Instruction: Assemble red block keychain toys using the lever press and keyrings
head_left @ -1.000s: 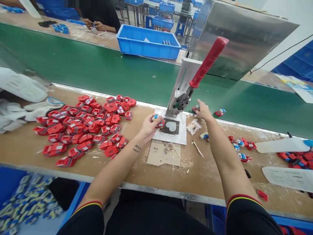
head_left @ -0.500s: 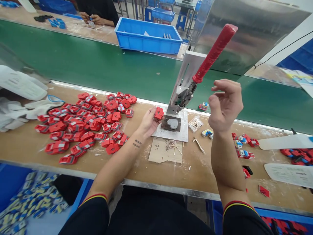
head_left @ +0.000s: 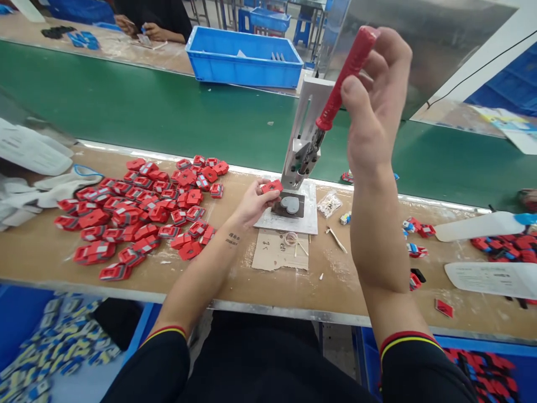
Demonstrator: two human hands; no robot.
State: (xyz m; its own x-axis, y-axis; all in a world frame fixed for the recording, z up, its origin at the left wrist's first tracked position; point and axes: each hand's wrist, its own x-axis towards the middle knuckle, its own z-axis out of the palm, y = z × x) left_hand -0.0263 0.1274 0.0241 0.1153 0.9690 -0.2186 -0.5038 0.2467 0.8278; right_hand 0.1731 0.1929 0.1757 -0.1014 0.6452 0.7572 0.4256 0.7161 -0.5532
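My right hand (head_left: 377,101) is raised and curled around the upper end of the red lever handle (head_left: 342,84) of a small hand press (head_left: 304,134). My left hand (head_left: 254,204) pinches a small red plastic piece (head_left: 272,187) at the left edge of the press base, beside a dark plate with a grey heart-shaped nest (head_left: 290,205). The press stands on a white base sheet (head_left: 308,221) on the wooden bench. A large pile of red pieces (head_left: 142,215) lies to the left of my left hand.
A green conveyor belt (head_left: 168,117) runs behind the bench, with a blue crate (head_left: 245,56) and another person's hands (head_left: 138,28) beyond it. Loose red and blue parts (head_left: 415,229) lie at right. Cardboard scrap (head_left: 279,251) sits before the press.
My right hand rose from the bench's far edge up to the red lever and closed around it. My left hand turned its red piece and brought it closer to the heart nest.
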